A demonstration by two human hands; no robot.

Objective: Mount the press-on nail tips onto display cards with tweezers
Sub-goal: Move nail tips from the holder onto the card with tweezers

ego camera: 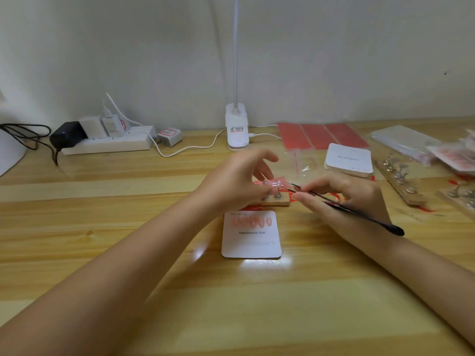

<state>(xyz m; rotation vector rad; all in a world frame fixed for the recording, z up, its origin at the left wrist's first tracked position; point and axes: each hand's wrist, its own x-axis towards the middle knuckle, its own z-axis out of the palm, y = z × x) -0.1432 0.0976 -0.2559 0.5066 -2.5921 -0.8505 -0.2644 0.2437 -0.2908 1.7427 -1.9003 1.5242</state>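
Observation:
A white display card (252,242) printed "Handmade Nail" lies on the wooden table, with a row of pink nail tips (253,222) along its top. Just behind it stands a small wooden nail stand (279,201) with metal pegs. My left hand (239,181) hovers over the stand, fingers curled at the pegs; what it pinches is blurred. My right hand (339,196) grips black tweezers (341,204), whose tips point left toward a peg of the stand.
A clip lamp (236,129) stands at the back centre, a power strip (108,142) with chargers at back left. Red adhesive sheets (321,136), a stack of blank cards (349,159), more wooden stands (401,176) and plastic bags (408,142) fill the right side.

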